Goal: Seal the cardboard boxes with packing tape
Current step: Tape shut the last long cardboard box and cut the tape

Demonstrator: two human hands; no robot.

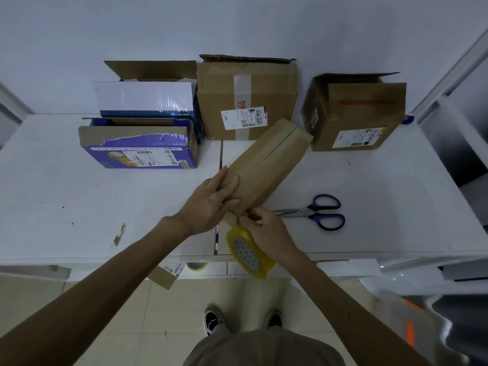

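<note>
A long, narrow brown cardboard box [269,162] lies diagonally on the white table [79,196], its flaps closed with a seam along the top. My left hand [211,202] grips its near end, fingers curled over the top and side. My right hand [264,231] pinches the tape end at the box's near edge. The yellow packing tape roll [248,253] hangs just below that hand, over the table's front edge.
Three more boxes stand at the back: a purple open one [140,146], a tall brown one with a label [245,101], and a brown one at the right [356,114]. Blue-handled scissors [317,212] lie right of my hands. A cardboard scrap [163,277] sits below the table edge.
</note>
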